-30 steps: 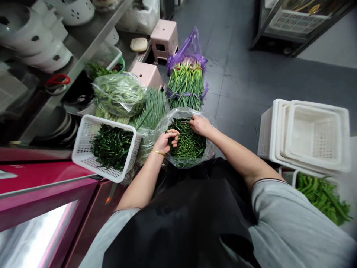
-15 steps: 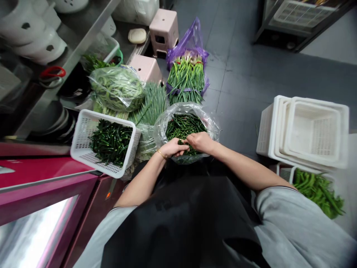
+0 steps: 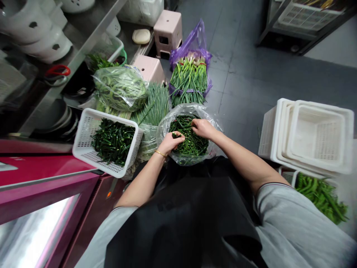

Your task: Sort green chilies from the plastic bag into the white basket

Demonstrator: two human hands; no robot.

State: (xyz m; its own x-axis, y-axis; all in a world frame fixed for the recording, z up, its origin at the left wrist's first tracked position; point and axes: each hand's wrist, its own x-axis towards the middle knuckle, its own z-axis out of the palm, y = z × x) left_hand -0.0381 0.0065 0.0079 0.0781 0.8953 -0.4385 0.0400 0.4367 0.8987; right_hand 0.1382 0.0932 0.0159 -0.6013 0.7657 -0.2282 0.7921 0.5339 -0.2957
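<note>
A clear plastic bag (image 3: 162, 126) full of thin dark green chili peppers (image 3: 192, 143), many with stems, stands open in front of me. My left hand (image 3: 168, 143) is at the bag's left side, its fingers closed around a dark green chili pepper (image 3: 174, 135). Over the right part of the bag, my right hand (image 3: 204, 128) has its fingers drawn together just at the peppers; what they pinch is hidden. To the left, a white perforated basket (image 3: 80, 128) holds more green chilies (image 3: 114, 141).
Bundled green onions (image 3: 188, 76) lie in a purple bag beyond. Bagged green vegetables (image 3: 119, 87) and pink stools (image 3: 149, 69) are at the left. Stacked white baskets (image 3: 318, 134) and a basket of larger green peppers (image 3: 319, 193) stand at the right. A pink-red cabinet (image 3: 41, 167) is near left.
My hands, together over the bag before, have come apart. The right moved forward to the peppers; the left stays at the left side with a chili. The view shifted slightly.
</note>
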